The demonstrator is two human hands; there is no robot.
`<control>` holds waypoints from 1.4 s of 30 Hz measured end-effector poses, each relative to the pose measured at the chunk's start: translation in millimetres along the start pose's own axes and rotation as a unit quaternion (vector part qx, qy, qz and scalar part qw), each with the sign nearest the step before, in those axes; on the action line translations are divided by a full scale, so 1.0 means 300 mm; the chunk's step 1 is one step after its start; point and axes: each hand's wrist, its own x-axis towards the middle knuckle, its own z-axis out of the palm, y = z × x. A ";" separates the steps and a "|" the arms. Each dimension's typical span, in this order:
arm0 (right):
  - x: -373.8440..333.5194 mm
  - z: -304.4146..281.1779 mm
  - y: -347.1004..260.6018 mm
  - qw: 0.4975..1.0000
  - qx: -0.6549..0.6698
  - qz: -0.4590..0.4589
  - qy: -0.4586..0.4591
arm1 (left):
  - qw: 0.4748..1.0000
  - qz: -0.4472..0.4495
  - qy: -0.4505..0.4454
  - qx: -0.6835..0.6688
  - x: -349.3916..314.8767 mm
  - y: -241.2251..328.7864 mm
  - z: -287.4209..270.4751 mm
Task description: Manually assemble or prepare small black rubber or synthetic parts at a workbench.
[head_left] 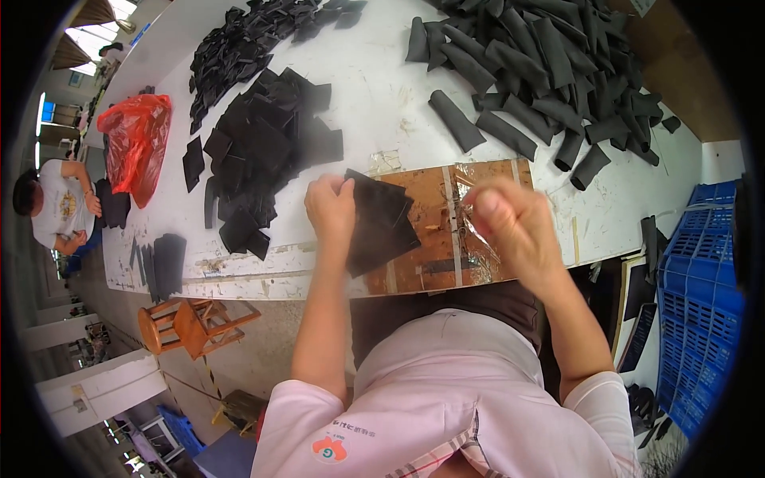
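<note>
In front of me a stack of flat black sheet pieces [376,227] lies partly over the left end of a brown board [437,191], which has strips of clear tape on it. My left hand [331,205] is closed on the stack's upper left edge, thumb on top. Above the board's right part my right hand [516,229] is raised, its fingers curled in and slightly blurred. Whatever it may hold is hidden. Left of my left hand spreads a loose heap of flat black pieces [267,135]. A large pile of dark grey rolled pieces [542,64] lies at the far right.
Another black heap [239,48] lies farther back on the white table [382,95]. A red plastic bag [137,143] is at its left end, near another person [64,203]. Wooden stools [199,327] stand at left; blue crates [697,279] and a cardboard box [701,72] at right.
</note>
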 end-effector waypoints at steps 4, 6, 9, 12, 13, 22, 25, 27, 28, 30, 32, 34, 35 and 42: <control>-0.099 0.079 0.026 0.993 -0.086 -0.037 -0.065 | 0.946 0.039 -0.045 -0.319 -0.034 0.044 -0.097; -0.118 0.113 0.016 0.980 -0.150 -0.102 -0.085 | 0.943 0.166 -0.119 -0.262 -0.090 0.152 -0.211; -0.108 0.174 -0.001 0.974 -0.195 -0.100 0.064 | 0.905 0.323 -0.206 -0.182 -0.157 0.258 -0.275; -0.106 0.181 0.047 0.983 -0.132 -0.127 -0.013 | 0.884 0.360 -0.225 -0.195 -0.233 0.281 -0.284; -0.113 0.182 0.060 0.982 -0.134 -0.128 0.018 | 0.893 0.341 -0.190 -0.223 -0.259 0.290 -0.275; -0.111 0.169 0.061 0.931 -0.255 -0.242 0.099 | 0.823 -0.100 -0.174 -0.531 -0.404 0.262 -0.246; -0.107 0.170 0.067 0.916 -0.286 -0.264 0.100 | 0.797 -0.125 -0.212 -0.552 -0.406 0.253 -0.239; -0.105 0.165 0.072 0.908 -0.304 -0.270 0.104 | 0.796 -0.138 -0.216 -0.549 -0.401 0.252 -0.233; -0.106 0.161 0.067 0.894 -0.332 -0.285 0.092 | 0.794 -0.148 -0.220 -0.547 -0.400 0.251 -0.233; -0.109 0.151 0.059 0.879 -0.362 -0.300 0.080 | 0.794 -0.159 -0.223 -0.542 -0.392 0.246 -0.232; -0.105 0.138 0.061 0.881 -0.369 -0.295 0.000 | 0.796 -0.170 -0.227 -0.536 -0.383 0.243 -0.220; -0.117 0.152 0.047 0.931 -0.274 -0.241 -0.001 | 0.806 -0.151 -0.218 -0.530 -0.380 0.241 -0.206; -0.122 0.155 0.041 0.967 -0.174 -0.183 -0.002 | 0.805 -0.150 -0.220 -0.530 -0.383 0.249 -0.206; -0.106 0.166 0.052 0.979 -0.131 -0.154 0.000 | 0.954 0.076 -0.074 -0.280 -0.458 0.245 -0.122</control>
